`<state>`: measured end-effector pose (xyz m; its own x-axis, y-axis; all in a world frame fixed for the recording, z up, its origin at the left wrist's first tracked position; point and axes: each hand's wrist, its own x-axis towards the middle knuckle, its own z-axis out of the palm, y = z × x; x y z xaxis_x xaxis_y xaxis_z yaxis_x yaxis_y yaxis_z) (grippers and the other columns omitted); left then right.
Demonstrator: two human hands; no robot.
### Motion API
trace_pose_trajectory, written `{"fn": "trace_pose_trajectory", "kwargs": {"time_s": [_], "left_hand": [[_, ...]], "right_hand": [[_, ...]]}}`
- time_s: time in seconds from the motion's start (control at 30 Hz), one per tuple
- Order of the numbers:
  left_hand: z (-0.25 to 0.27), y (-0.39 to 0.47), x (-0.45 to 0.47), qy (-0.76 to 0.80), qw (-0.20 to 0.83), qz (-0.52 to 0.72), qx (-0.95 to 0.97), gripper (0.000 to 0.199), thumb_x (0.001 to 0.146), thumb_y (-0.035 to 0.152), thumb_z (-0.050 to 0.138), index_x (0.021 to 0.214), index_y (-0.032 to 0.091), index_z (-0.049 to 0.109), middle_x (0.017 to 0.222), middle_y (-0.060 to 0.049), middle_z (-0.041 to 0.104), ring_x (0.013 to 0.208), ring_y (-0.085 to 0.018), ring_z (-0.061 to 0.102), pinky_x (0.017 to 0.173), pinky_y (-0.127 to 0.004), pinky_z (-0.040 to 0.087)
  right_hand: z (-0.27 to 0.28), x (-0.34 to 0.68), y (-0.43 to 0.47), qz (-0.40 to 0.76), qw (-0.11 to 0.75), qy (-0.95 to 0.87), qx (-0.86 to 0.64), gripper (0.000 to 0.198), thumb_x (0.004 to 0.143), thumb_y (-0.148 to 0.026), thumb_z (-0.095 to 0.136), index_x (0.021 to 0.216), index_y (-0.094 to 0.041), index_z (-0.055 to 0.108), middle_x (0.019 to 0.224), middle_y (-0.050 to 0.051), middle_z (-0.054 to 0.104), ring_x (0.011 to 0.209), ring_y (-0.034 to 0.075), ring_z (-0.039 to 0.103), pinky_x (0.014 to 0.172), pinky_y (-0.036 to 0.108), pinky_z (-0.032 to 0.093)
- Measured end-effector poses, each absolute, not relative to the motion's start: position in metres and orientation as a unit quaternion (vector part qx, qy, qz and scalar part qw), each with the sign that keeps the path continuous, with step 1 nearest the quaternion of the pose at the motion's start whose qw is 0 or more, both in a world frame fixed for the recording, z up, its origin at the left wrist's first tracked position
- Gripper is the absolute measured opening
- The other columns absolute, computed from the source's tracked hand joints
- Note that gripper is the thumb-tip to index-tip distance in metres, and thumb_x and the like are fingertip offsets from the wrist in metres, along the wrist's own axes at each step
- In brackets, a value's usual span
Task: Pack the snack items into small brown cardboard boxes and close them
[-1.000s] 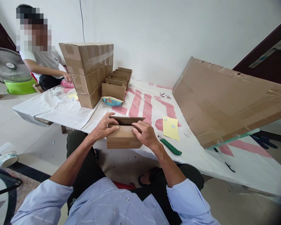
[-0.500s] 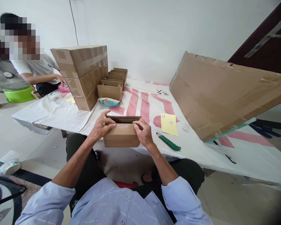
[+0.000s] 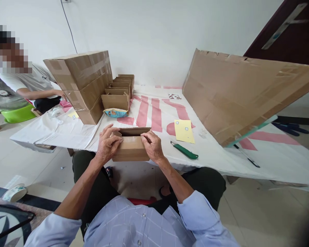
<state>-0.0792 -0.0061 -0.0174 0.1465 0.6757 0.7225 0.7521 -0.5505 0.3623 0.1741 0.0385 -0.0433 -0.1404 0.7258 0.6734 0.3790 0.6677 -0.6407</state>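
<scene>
At the near edge of the white-covered table (image 3: 213, 155), I am holding one open-topped cardboard box (image 3: 131, 152). To its right, one green cutter (image 3: 185, 151) and one yellow sheet (image 3: 184, 135) are lying; farther off, one blue packet (image 3: 115, 113) is resting before a row of open boxes (image 3: 115, 101), too overlapped for me to count, beside a stack (image 3: 79, 76) rising three layers. My left hand (image 3: 107, 145), fingers mostly curled, is grasping the box's upper left end; my right hand (image 3: 151, 145), nearly closed, is pinching its upper right edge.

Makeshift packing workroom, stacked cartons (image 3: 79, 82), cloth-covered table (image 3: 208, 157), green cutter (image 3: 186, 151)
</scene>
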Motion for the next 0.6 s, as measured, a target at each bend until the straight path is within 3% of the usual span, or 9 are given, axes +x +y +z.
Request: {"fn": "trace_pose_trajectory", "kwargs": {"time_s": [0.23,0.47,0.6], "left_hand": [[-0.007,-0.015,-0.074,-0.472,-0.02,-0.456,-0.755,0.025,0.101,0.033,0.066,0.079,0.027,0.076,0.096,-0.006,0.08,0.121,-0.03,0.067,0.115,-0.056,0.046],[0.009,-0.025,-0.064,-0.487,-0.02,-0.448,-0.75,0.025,0.1,0.034,0.066,0.079,0.027,0.076,0.093,-0.006,0.08,0.109,-0.029,0.069,0.106,-0.052,0.049],[0.028,-0.023,-0.06,-0.498,-0.069,-0.459,-0.732,0.022,0.098,0.035,0.067,0.082,0.025,0.079,0.088,-0.005,0.081,0.092,-0.025,0.071,0.093,-0.044,0.055]], "right_hand": [[-0.046,0.171,0.029,0.109,0.536,-0.747,-0.378,0.017,0.105,-0.024,0.059,0.099,-0.026,0.075,0.092,0.005,0.074,0.092,0.023,0.071,0.09,0.038,0.055],[-0.052,0.163,0.026,0.071,0.524,-0.754,-0.39,0.018,0.106,-0.02,0.058,0.101,-0.026,0.075,0.092,0.005,0.074,0.092,0.023,0.07,0.089,0.038,0.053],[-0.054,0.16,0.023,0.068,0.535,-0.751,-0.381,0.018,0.104,-0.017,0.059,0.102,-0.025,0.075,0.092,0.005,0.074,0.093,0.023,0.07,0.09,0.039,0.052]]}}
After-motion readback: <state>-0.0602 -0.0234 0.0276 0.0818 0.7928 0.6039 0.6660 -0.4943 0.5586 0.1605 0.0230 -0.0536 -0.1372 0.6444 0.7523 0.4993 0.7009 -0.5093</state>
